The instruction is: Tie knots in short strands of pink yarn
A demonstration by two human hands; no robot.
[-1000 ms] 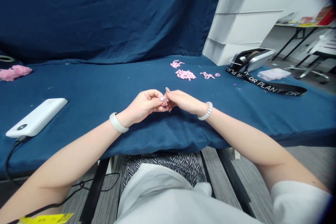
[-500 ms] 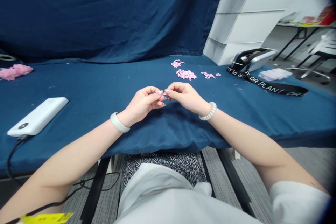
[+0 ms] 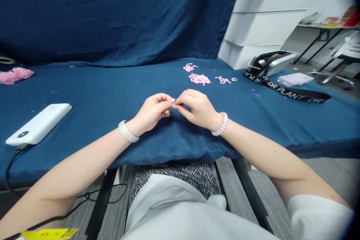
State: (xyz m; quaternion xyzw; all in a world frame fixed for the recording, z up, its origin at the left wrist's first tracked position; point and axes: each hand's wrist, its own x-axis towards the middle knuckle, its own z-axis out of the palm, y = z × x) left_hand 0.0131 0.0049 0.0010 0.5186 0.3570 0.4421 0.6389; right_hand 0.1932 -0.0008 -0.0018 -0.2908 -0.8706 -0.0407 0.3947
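Over the front of the blue cloth-covered table, my left hand [image 3: 153, 111] and my right hand [image 3: 198, 108] meet fingertip to fingertip. Both are closed in a pinch around a tiny pink piece, mostly hidden by the fingers; it could be a bit of pink strip, but its kind does not show. Beyond the hands lies a pile of small pink looped pieces [image 3: 199, 79]. Behind that sits a smaller pink cluster [image 3: 190, 67], and to the right a few loose pink loops [image 3: 223, 80].
At the left are a white power bank [image 3: 41, 124] with a black cable and a fluffy pink bundle [image 3: 16, 75]. On the right lie a black lettered strap [image 3: 292, 93], an open silver-and-black case [image 3: 277, 63] and a clear plastic box [image 3: 295, 78]. White boxes [image 3: 257, 30] stand behind.
My right hand has turned over toward the left, its fingers now pointing at my left fingertips and covering more of the pink piece. My left hand has barely moved.
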